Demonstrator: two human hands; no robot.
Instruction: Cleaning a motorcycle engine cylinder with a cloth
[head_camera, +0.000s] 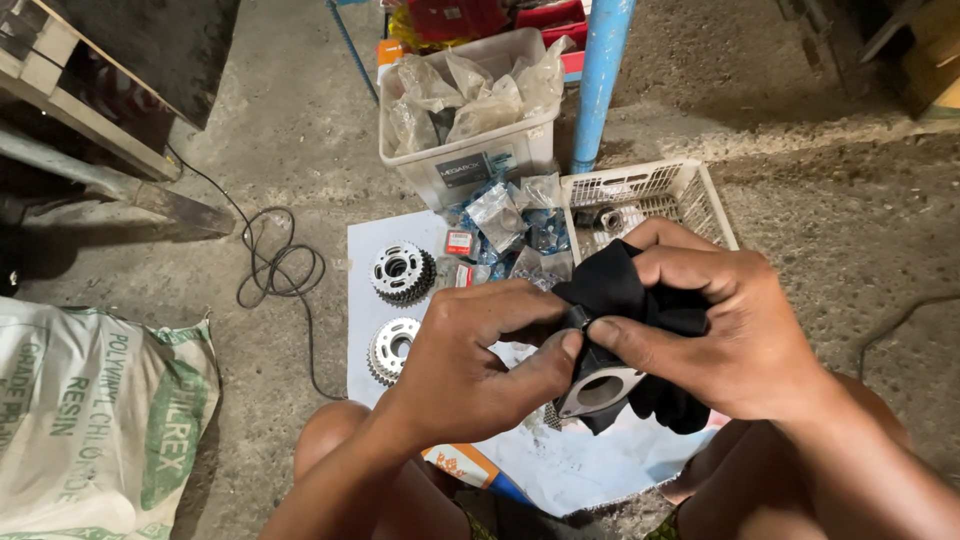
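I'm gripping a flat silvery metal part with a round hole (603, 388) through a black cloth (625, 300), both above the white sheet (560, 465) on the floor. My left hand (465, 365) is pinching its near edge, thumb closed tight; my right hand (725, 335) is wrapping cloth over its top, fingers curled shut. The part is tilting between both thumbs, equally near each.

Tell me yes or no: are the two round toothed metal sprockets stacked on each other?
No, the upper toothed metal sprocket and the lower one lie apart on the white sheet.

Left hand (470, 365), right hand (715, 335) pinch metal part (600, 390) in black cloth (625, 290)
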